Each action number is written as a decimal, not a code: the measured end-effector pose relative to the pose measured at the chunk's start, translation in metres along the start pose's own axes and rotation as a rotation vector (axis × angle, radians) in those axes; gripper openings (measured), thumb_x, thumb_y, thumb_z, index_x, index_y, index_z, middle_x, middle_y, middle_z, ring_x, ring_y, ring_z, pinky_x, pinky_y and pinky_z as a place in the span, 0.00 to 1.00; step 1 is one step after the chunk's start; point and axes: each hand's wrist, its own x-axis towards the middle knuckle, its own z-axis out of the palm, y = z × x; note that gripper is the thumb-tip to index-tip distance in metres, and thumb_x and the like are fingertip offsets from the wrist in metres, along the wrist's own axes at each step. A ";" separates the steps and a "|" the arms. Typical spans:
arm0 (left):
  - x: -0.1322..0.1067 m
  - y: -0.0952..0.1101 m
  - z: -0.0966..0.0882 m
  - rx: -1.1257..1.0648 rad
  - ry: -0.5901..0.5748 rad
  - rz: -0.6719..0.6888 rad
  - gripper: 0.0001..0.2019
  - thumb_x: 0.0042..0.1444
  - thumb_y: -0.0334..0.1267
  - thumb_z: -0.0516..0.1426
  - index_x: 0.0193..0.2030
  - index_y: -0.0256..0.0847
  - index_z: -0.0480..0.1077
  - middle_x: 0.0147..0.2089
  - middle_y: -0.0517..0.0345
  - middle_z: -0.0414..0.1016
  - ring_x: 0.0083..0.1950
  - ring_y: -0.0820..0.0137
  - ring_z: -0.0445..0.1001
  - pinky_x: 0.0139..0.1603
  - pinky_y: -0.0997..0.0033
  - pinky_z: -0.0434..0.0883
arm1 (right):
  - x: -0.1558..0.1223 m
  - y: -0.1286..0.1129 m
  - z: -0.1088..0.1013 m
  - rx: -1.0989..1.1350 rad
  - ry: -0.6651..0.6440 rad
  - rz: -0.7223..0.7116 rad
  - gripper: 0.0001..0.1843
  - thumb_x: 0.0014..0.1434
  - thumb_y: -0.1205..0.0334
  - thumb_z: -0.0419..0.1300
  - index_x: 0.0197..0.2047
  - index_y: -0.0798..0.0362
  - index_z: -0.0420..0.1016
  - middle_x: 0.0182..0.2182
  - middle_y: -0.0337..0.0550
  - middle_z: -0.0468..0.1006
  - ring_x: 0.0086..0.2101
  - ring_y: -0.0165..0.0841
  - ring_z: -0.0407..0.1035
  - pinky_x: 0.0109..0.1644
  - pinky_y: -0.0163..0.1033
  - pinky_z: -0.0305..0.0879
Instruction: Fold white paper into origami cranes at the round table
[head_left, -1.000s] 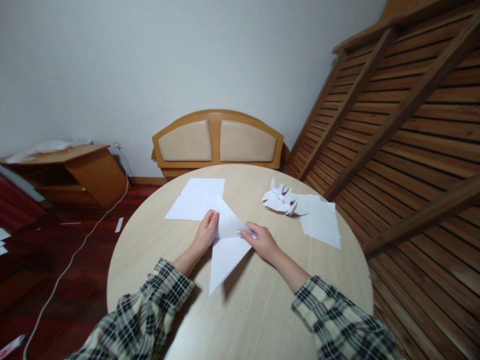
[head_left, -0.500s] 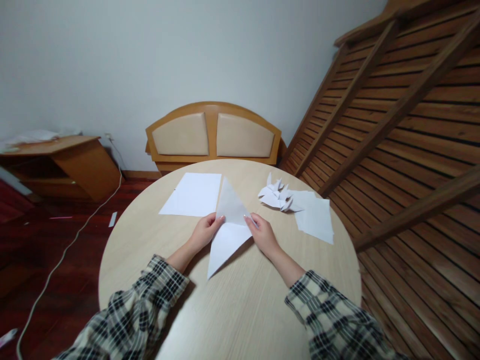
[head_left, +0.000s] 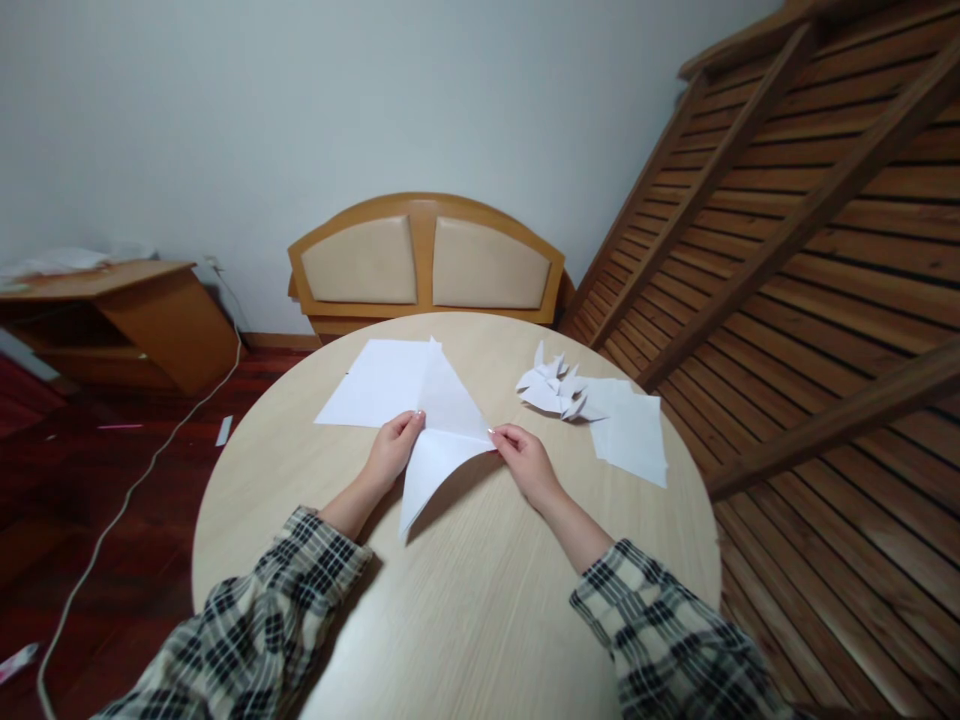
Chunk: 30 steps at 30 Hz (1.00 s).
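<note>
A white sheet of paper [head_left: 439,432], creased across its middle, is lifted a little off the round pale wooden table [head_left: 465,600]. My left hand [head_left: 391,453] pinches its left corner. My right hand [head_left: 523,460] pinches its right corner. One pointed half stands up toward the far side, the other hangs down toward me. Both sleeves are plaid.
A flat white sheet [head_left: 379,383] lies behind the held paper. Several folded paper figures [head_left: 553,388] and a small stack of sheets [head_left: 632,434] lie at the right. A padded wooden chair back [head_left: 426,263] stands behind the table. Slatted wood panelling [head_left: 810,250] rises on the right.
The paper has opened out from a flatter fold and come up off the table. My hands have moved apart to its side corners, and the view has shifted slightly.
</note>
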 end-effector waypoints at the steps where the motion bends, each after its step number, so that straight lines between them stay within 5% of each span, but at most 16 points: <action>1: 0.001 -0.002 0.000 -0.005 0.005 0.014 0.13 0.55 0.49 0.57 0.33 0.40 0.67 0.24 0.64 0.65 0.26 0.73 0.62 0.27 0.73 0.61 | 0.000 0.000 0.000 -0.015 0.013 -0.002 0.16 0.56 0.47 0.58 0.30 0.51 0.73 0.28 0.42 0.76 0.32 0.36 0.70 0.38 0.40 0.66; 4: 0.003 -0.009 0.001 -0.037 0.042 0.060 0.14 0.54 0.41 0.59 0.44 0.43 0.61 0.28 0.65 0.68 0.28 0.73 0.66 0.30 0.74 0.64 | 0.000 -0.001 -0.002 -0.031 0.059 0.006 0.16 0.56 0.48 0.59 0.28 0.52 0.72 0.26 0.41 0.75 0.31 0.35 0.70 0.37 0.39 0.64; 8: 0.002 -0.011 0.001 0.075 0.078 0.186 0.13 0.55 0.38 0.59 0.42 0.44 0.58 0.47 0.53 0.71 0.44 0.68 0.73 0.42 0.67 0.71 | -0.001 0.001 -0.005 -0.035 0.103 0.014 0.16 0.56 0.48 0.60 0.28 0.53 0.72 0.26 0.41 0.74 0.31 0.35 0.69 0.37 0.39 0.63; 13: -0.009 0.001 0.003 0.447 -0.120 0.430 0.12 0.58 0.44 0.59 0.44 0.43 0.66 0.61 0.44 0.63 0.67 0.55 0.60 0.65 0.46 0.60 | -0.001 0.004 -0.008 -0.100 0.169 0.007 0.18 0.57 0.46 0.59 0.26 0.52 0.71 0.25 0.40 0.72 0.28 0.35 0.66 0.35 0.39 0.60; 19: -0.023 -0.002 0.016 0.572 -0.326 0.401 0.26 0.50 0.54 0.64 0.49 0.43 0.64 0.71 0.37 0.49 0.72 0.48 0.50 0.68 0.42 0.56 | -0.001 0.002 -0.004 -0.038 0.150 0.005 0.20 0.57 0.44 0.59 0.25 0.51 0.68 0.22 0.37 0.68 0.28 0.34 0.64 0.35 0.38 0.60; 30: -0.020 -0.004 0.015 0.448 -0.356 0.273 0.19 0.55 0.54 0.60 0.44 0.43 0.64 0.69 0.39 0.52 0.73 0.49 0.48 0.70 0.41 0.50 | -0.006 -0.009 0.001 0.105 0.015 0.006 0.16 0.55 0.48 0.60 0.25 0.51 0.67 0.23 0.36 0.67 0.28 0.32 0.61 0.34 0.37 0.57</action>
